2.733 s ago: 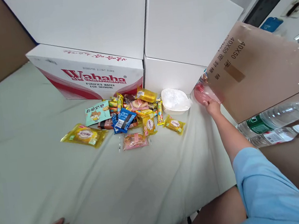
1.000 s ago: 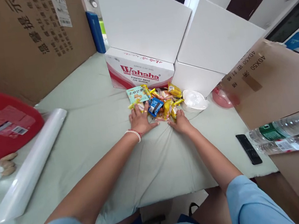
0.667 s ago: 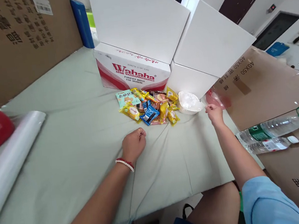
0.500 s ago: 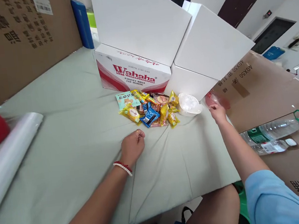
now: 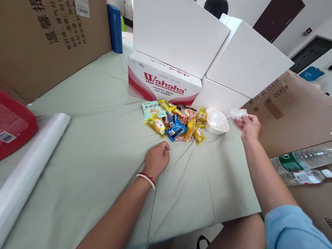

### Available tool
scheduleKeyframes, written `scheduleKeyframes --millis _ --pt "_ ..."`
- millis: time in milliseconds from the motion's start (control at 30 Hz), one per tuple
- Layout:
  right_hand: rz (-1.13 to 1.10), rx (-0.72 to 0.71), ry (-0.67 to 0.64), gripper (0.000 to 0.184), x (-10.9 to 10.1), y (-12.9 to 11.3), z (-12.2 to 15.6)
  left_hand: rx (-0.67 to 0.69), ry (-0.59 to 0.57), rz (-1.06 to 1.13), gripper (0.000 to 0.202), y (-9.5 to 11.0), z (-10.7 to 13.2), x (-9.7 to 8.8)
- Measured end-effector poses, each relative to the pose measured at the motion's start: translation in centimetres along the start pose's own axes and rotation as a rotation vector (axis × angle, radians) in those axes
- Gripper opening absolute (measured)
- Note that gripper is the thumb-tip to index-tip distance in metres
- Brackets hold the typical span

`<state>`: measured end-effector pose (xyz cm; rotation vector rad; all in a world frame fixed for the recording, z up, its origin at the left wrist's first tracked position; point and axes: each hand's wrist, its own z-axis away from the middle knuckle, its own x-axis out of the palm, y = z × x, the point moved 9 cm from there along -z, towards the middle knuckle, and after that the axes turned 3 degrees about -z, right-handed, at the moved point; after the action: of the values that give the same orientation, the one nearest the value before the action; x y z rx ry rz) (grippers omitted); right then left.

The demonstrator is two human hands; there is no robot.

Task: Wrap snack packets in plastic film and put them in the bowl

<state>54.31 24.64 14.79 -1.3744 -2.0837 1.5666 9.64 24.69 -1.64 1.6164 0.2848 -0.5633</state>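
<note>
My left hand (image 5: pixel 157 157) rests on the cloth-covered table, fingers curled closed, with nothing showing in it. Just beyond it lies a pile of wrapped snacks: a blue packet (image 5: pixel 176 129), a yellow packet (image 5: pixel 155 125), several smaller yellow ones and a light green packet (image 5: pixel 154 110) printed with a cartoon animal. To the right of the pile stands a white plastic bowl (image 5: pixel 222 128) with clear, crinkled plastic in it. My right hand (image 5: pixel 250 127), right of the bowl, is pinched on a piece of crumpled clear plastic (image 5: pixel 236 113); its exact kind is hard to make out.
Behind the snacks stand a Wahaha carton (image 5: pixel 164 86) and white box panels (image 5: pixel 178 23). A roll of plastic film (image 5: pixel 30 176) and a red container (image 5: pixel 1 123) lie left. Plastic bottles (image 5: pixel 304 156) are against the cardboard on the right. A person's head (image 5: pixel 216 6) shows behind.
The view has shifted left. My right hand has turned and come nearer the bowl, and the clear plastic at its fingertips now shows plainly. My left hand stays in place on the table.
</note>
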Motion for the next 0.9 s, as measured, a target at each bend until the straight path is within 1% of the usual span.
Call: scheduleKeyframes --millis 33,67,133,167,200,233,300,333,367,400,433,533,567,633,667,733,767,800,833,867,900 --pt "-0.177 0.043 -0.037 0.035 0.3 -0.4 1.8 0.003 0.004 0.037 0.015 0.0 0.0 0.1" --pt "-0.336 0.092 -0.108 0.037 1.0 -0.8 4.0 0.009 0.006 0.073 0.014 0.0 0.0 0.2" --pt "-0.521 0.151 -0.305 0.034 3.7 -1.6 9.3 0.026 -0.011 0.199 0.016 0.3 0.1 0.5" --pt "-0.569 0.165 -0.391 0.031 5.1 -1.9 12.2 0.029 -0.061 0.304 0.022 0.5 0.3 1.0" --pt "-0.604 0.176 -0.458 0.029 6.6 -2.1 14.9 0.024 -0.146 0.434 0.033 0.8 0.6 1.8" --pt "-0.631 0.188 -0.511 0.028 7.9 -2.1 17.4 0.007 -0.257 0.582 0.046 1.2 1.0 2.8" --pt "-0.672 0.22 -0.585 0.03 10.4 -2.0 21.5 -0.051 -0.483 0.88 0.071 2.1 2.1 4.6" --pt "-0.686 0.237 -0.617 0.032 11.4 -1.9 23.1 -0.081 -0.556 0.986 0.078 2.4 2.6 5.1" --pt "-0.692 0.251 -0.655 0.033 12.2 -1.8 24.4 -0.107 -0.582 1.058 0.08 2.5 2.9 5.3" --pt "-0.693 0.26 -0.696 0.034 12.9 -1.7 25.3 -0.127 -0.565 1.091 0.078 2.4 2.9 5.3" --pt "-0.691 0.266 -0.733 0.034 13.3 -1.5 25.9 -0.138 -0.515 1.092 0.072 2.1 2.7 4.9" --pt "-0.678 0.29 -0.81 0.036 13.7 -0.9 26.5 -0.148 -0.311 1.028 0.057 0.9 1.8 3.4" --pt "-0.673 0.306 -0.824 0.037 13.7 -0.6 26.4 -0.152 -0.264 1.011 0.054 0.6 1.6 3.0" --pt "-0.628 0.315 -0.801 0.036 13.5 0.0 26.0 -0.167 -0.226 0.967 0.052 0.3 1.3 2.7" --pt "-0.573 0.287 -0.744 0.035 13.0 0.2 25.4 -0.175 -0.218 0.929 0.052 0.1 1.3 2.7" --pt "-0.392 0.146 -0.547 0.032 11.4 -0.1 24.2 -0.187 -0.184 0.845 0.052 -0.2 1.3 2.6" --pt "-0.292 0.044 -0.45 0.03 10.4 -0.8 23.8 -0.193 -0.162 0.812 0.053 -0.4 1.3 2.5" --pt "-0.206 -0.067 -0.388 0.028 9.8 -1.8 23.8 -0.199 -0.143 0.784 0.052 -0.5 1.4 2.4" --pt "-0.143 -0.177 -0.375 0.027 9.6 -2.9 24.1 -0.204 -0.133 0.757 0.052 -0.6 1.5 2.4" --pt "-0.107 -0.28 -0.408 0.026 9.9 -4.1 24.8 -0.207 -0.135 0.73 0.052 -0.6 1.6 2.4" --pt "-0.091 -0.369 -0.47 0.027 10.4 -5.1 25.6 -0.206 -0.147 0.703 0.051 -0.5 1.7 2.5"
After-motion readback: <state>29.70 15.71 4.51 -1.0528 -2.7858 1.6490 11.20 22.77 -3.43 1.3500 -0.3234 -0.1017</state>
